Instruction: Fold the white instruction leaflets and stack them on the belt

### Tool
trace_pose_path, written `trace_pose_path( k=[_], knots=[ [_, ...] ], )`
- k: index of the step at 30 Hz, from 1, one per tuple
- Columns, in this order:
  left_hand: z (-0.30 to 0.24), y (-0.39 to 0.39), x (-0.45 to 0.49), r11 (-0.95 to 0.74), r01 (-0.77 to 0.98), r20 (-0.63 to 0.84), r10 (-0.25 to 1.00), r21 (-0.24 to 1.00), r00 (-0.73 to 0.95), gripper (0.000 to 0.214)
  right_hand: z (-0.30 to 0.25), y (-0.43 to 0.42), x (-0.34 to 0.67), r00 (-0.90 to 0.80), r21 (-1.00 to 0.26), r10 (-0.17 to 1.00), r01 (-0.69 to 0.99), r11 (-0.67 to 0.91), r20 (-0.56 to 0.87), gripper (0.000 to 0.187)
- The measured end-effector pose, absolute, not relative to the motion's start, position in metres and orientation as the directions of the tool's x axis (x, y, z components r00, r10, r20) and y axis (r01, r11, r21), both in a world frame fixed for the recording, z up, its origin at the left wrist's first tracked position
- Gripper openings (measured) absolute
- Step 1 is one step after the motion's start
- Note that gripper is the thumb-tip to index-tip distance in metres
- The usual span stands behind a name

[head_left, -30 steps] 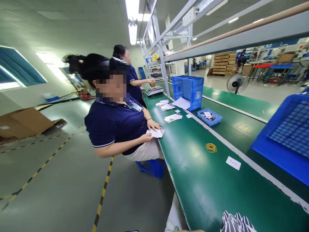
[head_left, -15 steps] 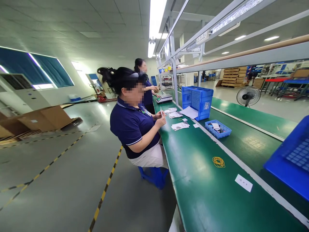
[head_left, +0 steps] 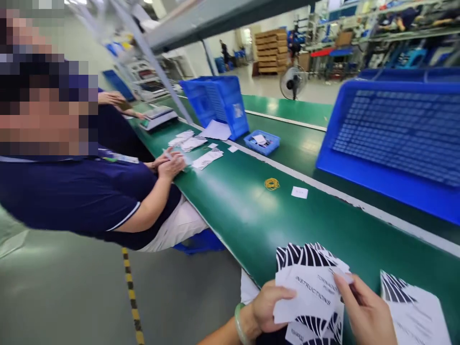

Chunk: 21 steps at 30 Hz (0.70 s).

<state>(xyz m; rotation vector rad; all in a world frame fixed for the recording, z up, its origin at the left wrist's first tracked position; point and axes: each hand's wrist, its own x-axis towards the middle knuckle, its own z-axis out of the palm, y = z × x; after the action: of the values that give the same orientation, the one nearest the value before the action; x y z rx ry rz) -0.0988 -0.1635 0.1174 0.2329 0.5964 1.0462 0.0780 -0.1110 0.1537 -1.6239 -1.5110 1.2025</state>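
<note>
A fanned stack of instruction leaflets [head_left: 305, 287], white with black curved stripes, is gripped by my left hand [head_left: 269, 306], its thumb lying across the front sheet. My right hand [head_left: 370, 306] pinches the upper right edge of the same leaflets between thumb and fingers. More striped leaflets [head_left: 417, 316] rest on the green bench [head_left: 244, 220] just to the right of that hand. Below the held stack, further printed sheets show partly behind my hands. A pale green bangle [head_left: 240, 323] circles my left wrist.
A co-worker [head_left: 118, 191] sits at left, hands over the bench near piles of leaflets [head_left: 206, 159]. Farther along lie yellow rubber bands [head_left: 272, 184], a small white card [head_left: 299, 192] and a small blue tray [head_left: 261, 142]. Large blue crates [head_left: 391, 139] stand behind.
My view has swung right and down, with some blur. My two hands and the leaflets they hold have come into view, and the co-worker appears larger at the left.
</note>
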Motion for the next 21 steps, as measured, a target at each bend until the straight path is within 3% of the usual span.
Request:
trace_pose_path(
  k=[5,13,17,21],
  knots=[
    [0.116,-0.162,-0.102,0.494,-0.774,-0.358,0.859,0.396,0.365,0.035,0.164,-0.111,0.073,-0.011,-0.934,0.977,0.296,-0.201,-0.214,0.036],
    [0.115,-0.153,-0.125,0.42,-0.852,-0.33,0.889,0.311,0.318,0.037,0.151,-0.106,0.105,-0.035,-0.928,0.967,0.29,-0.233,-0.253,0.04],
    [0.127,-0.145,-0.145,0.335,-0.881,-0.21,0.938,0.335,0.277,0.051,0.135,-0.102,0.118,-0.06,-0.899,0.949,0.341,-0.273,-0.311,0.042],
    [0.131,-0.144,-0.155,0.302,-0.884,-0.197,0.949,0.357,0.245,0.05,0.122,-0.096,0.112,0.013,-0.763,0.969,0.614,-0.202,-0.246,0.037]
  ],
)
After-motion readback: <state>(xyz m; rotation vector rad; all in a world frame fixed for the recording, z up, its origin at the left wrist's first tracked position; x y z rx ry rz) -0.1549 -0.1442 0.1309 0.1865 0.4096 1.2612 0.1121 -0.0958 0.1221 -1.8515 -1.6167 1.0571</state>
